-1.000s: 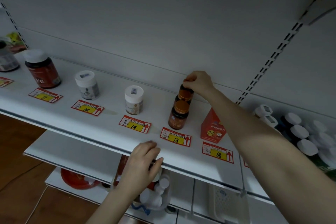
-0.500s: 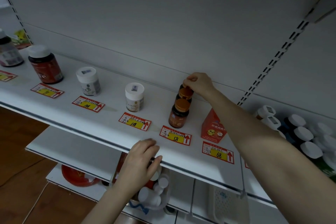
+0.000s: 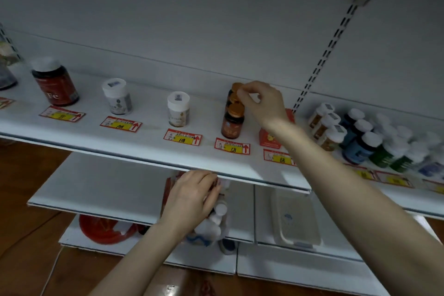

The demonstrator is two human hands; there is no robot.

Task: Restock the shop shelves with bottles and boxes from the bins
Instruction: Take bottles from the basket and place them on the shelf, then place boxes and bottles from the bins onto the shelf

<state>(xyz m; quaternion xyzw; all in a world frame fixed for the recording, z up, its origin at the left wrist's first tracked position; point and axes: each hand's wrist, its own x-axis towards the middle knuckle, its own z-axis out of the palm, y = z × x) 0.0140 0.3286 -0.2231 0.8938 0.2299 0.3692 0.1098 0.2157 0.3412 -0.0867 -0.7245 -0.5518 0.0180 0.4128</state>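
Bottles with white caps point(image 3: 215, 222) sit in the bin point(image 3: 201, 242) under your left hand point(image 3: 192, 196), below the shelf point(image 3: 144, 151) edge; whether that grip holds anything cannot be told. Your right hand point(image 3: 262, 103) pinches, in a narrow grip, the cap of the amber bottle point(image 3: 231, 99) behind the front one, left of the red box point(image 3: 266, 139).

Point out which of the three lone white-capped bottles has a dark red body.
The leftmost bottle, marked Fe: its body is dark red. The 108 bottle and the 118 bottle have pale bodies.
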